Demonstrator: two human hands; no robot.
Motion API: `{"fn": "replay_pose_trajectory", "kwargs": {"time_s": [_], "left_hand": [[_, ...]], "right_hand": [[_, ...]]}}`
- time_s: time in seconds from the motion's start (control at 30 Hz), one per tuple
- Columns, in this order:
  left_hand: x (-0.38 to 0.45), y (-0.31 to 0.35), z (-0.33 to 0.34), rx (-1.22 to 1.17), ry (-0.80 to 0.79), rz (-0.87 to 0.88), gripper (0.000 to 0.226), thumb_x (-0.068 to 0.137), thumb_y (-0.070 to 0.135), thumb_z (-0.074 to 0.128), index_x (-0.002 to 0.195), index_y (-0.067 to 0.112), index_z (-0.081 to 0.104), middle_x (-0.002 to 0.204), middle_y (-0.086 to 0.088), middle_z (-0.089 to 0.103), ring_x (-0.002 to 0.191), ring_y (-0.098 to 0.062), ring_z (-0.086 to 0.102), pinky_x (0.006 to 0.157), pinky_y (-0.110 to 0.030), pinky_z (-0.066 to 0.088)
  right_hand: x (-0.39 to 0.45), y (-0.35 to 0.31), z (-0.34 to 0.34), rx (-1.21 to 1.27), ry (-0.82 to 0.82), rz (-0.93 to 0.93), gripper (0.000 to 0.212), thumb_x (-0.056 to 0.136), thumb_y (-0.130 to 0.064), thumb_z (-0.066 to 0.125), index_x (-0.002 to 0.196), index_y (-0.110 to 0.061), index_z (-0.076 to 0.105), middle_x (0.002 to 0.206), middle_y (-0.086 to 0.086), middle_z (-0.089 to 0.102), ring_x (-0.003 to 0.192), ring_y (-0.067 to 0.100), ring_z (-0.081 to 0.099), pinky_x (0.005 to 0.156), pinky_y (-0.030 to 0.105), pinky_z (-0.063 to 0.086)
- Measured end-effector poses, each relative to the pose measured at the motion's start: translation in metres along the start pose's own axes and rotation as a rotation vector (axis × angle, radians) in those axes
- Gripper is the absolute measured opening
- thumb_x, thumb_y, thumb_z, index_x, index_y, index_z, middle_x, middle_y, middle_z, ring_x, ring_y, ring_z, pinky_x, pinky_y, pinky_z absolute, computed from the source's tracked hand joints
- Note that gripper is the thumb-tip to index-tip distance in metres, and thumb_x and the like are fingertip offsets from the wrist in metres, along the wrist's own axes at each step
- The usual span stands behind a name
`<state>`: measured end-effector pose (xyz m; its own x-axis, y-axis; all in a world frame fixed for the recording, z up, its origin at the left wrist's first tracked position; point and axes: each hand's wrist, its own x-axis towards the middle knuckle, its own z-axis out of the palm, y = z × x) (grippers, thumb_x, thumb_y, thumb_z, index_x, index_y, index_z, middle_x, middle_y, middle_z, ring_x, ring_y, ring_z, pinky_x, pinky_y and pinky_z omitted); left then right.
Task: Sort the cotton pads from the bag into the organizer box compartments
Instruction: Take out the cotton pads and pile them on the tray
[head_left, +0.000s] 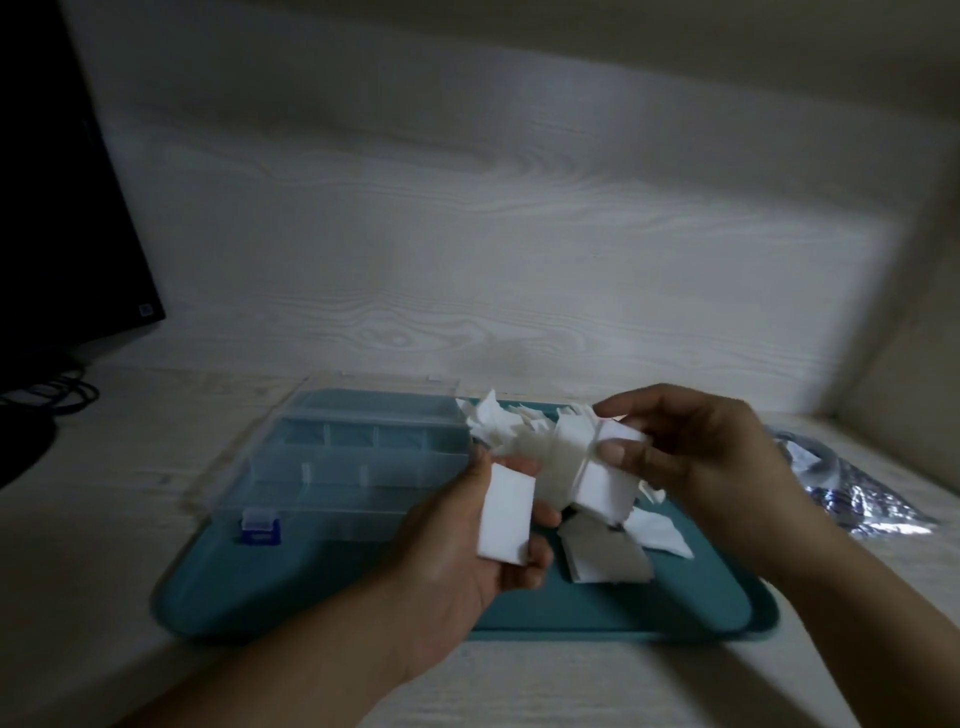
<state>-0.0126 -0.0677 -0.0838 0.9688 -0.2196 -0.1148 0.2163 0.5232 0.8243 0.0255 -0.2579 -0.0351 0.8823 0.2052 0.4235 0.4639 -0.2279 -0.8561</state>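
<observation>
Your left hand (467, 535) and right hand (691, 467) each pinch cotton pads (506, 514) at centre frame; loosening fingers would likely spill them onto the tray (597, 608).

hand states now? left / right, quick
Left hand: holds a small stack of cotton pads.
Right hand: pinches a thicker pad stack.

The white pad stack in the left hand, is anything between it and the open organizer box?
Nothing visible blocks it. The left hand holds the white rectangular cotton pad stack just right of the clear plastic organizer box, whose lid is open.
</observation>
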Motion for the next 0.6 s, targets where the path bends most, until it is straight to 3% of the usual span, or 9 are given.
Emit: {"fn": "replay_pose_trajectory", "kwargs": {"time_s": [0.07, 0.17, 0.27, 0.33, 0.43, 0.53, 0.6], "left_hand": [[0.0, 0.0, 0.0, 0.027, -0.065, -0.018, 0.052, 0.085, 0.044, 0.047, 0.118, 0.007, 0.064, 0.087, -0.02, 0.068, 0.06, -0.025, 0.058, 0.053, -0.033, 0.046], [0.002, -0.002, -0.002, 0.063, -0.11, -0.041, 0.048, 0.097, 0.042, 0.037, 0.12, 0.012, 0.067, 0.103, -0.019, 0.073, 0.073, -0.026, 0.067, 0.063, -0.038, 0.053], [0.004, -0.003, -0.003, 0.01, -0.088, -0.047, 0.045, 0.101, 0.036, 0.034, 0.123, 0.014, 0.066, 0.113, -0.017, 0.072, 0.087, -0.029, 0.07, 0.073, -0.042, 0.056], [0.004, -0.003, -0.001, -0.061, -0.054, -0.058, 0.042, 0.102, 0.034, 0.037, 0.123, 0.011, 0.064, 0.112, -0.018, 0.072, 0.088, -0.029, 0.072, 0.072, -0.043, 0.056], [0.004, -0.002, 0.0, -0.105, -0.047, -0.057, 0.042, 0.098, 0.035, 0.042, 0.116, 0.007, 0.066, 0.112, -0.02, 0.072, 0.09, -0.031, 0.071, 0.08, -0.047, 0.053], [0.002, 0.0, 0.0, -0.101, -0.027, -0.04, 0.043, 0.101, 0.036, 0.039, 0.118, 0.007, 0.067, 0.11, -0.018, 0.073, 0.093, -0.03, 0.07, 0.089, -0.046, 0.051], [0.002, 0.0, -0.001, -0.086, -0.015, -0.014, 0.043, 0.101, 0.038, 0.04, 0.115, 0.01, 0.07, 0.105, -0.015, 0.075, 0.084, -0.026, 0.073, 0.077, -0.04, 0.059]], "right_hand": [[-0.004, -0.008, 0.01, 0.165, -0.061, 0.045, 0.022, 0.062, -0.011, 0.077, 0.083, -0.01, 0.073, 0.073, 0.012, 0.071, 0.061, 0.017, 0.059, 0.052, 0.024, 0.048], [-0.018, -0.009, 0.037, 0.133, -0.161, 0.067, 0.018, 0.065, -0.011, 0.078, 0.083, -0.011, 0.073, 0.077, 0.004, 0.074, 0.065, 0.012, 0.066, 0.055, 0.022, 0.051], [-0.03, 0.003, 0.058, -0.066, -0.106, 0.035, 0.017, 0.079, -0.012, 0.078, 0.091, -0.024, 0.073, 0.085, -0.012, 0.07, 0.074, 0.001, 0.064, 0.061, 0.022, 0.056], [-0.032, 0.011, 0.061, -0.298, -0.017, -0.102, 0.022, 0.081, -0.021, 0.079, 0.098, -0.033, 0.071, 0.094, -0.02, 0.063, 0.09, 0.004, 0.06, 0.074, 0.027, 0.055], [-0.03, 0.015, 0.056, -0.493, 0.033, -0.294, 0.034, 0.083, -0.035, 0.074, 0.115, -0.03, 0.062, 0.109, -0.021, 0.055, 0.105, 0.001, 0.054, 0.086, 0.013, 0.042], [-0.03, 0.006, 0.045, -0.487, -0.075, -0.296, 0.051, 0.084, -0.045, 0.068, 0.131, -0.033, 0.049, 0.122, -0.021, 0.053, 0.118, 0.001, 0.05, 0.094, 0.018, 0.041], [-0.031, 0.001, 0.039, -0.501, -0.228, -0.282, 0.079, 0.079, -0.055, 0.071, 0.145, -0.035, 0.033, 0.134, -0.02, 0.047, 0.128, 0.003, 0.045, 0.102, 0.02, 0.038]]}}
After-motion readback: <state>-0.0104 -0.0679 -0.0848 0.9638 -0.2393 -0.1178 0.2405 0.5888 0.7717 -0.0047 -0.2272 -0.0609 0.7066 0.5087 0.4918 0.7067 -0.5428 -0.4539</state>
